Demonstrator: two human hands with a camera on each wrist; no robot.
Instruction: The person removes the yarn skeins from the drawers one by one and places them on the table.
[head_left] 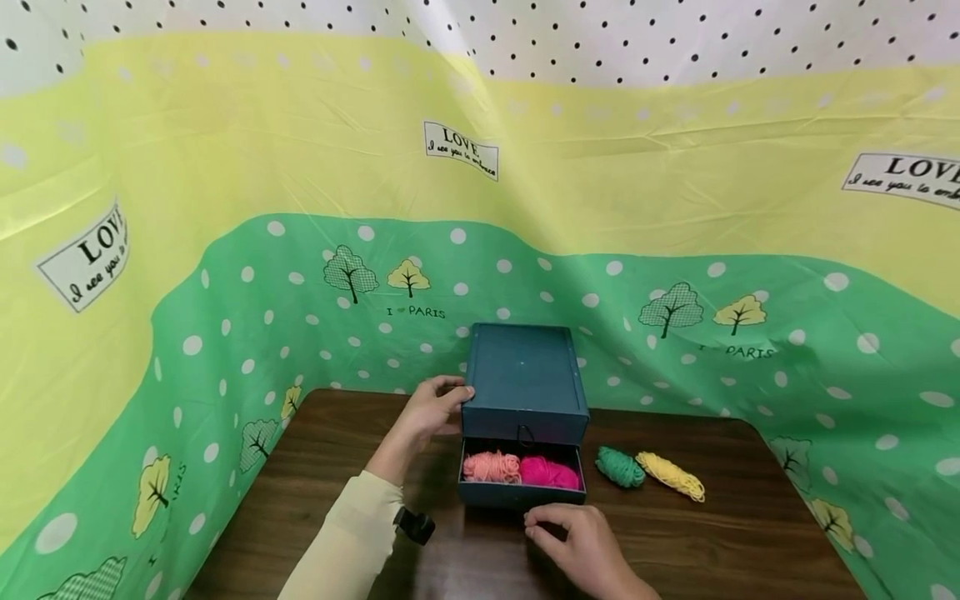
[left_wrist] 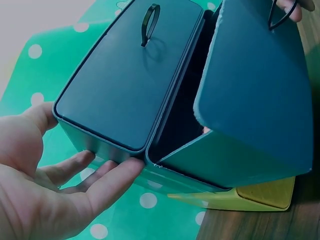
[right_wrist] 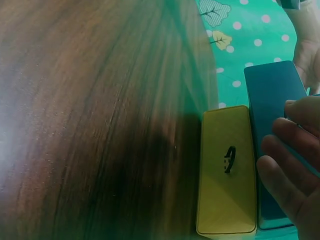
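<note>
1. Printed cloth [head_left: 660, 225] hung behind the table [head_left: 697, 546]: white with black dots on top, yellow below, then green with pale spots and trees. We saw LOVE labels on the yellow band.
2. We had a blue box [head_left: 522, 367] near the far edge of the dark wood-grain table, in front of the cloth.
3. Left hand [head_left: 431, 407]: on the box's left side, thumb at the top edge, fingers extended and spaced apart along the side wall. We saw contact, no wrap.
4. Right hand [head_left: 583, 542]: thumb and index together, pinching the black loop [left_wrist: 270, 17] on the front of the open drawer [head_left: 521, 497].
5. We read that drawer as pulled well out, just under the upper drawer [left_wrist: 120, 85], which sat flush with its own loop showing.
6. Inside the open drawer we counted two yarn bundles, side by side: coral yarn [head_left: 491, 467] on the left, magenta yarn [head_left: 550, 472] on the right.
7. Below it, our wrist views showed a yellow drawer [right_wrist: 227, 195], also with a black loop.
8. Right of the box, on the table, we had green yarn [head_left: 620, 467] and yellow yarn [head_left: 671, 477] lying just beside each other.
9. We noted a pale sleeve [head_left: 348, 533] on the left arm.
</note>
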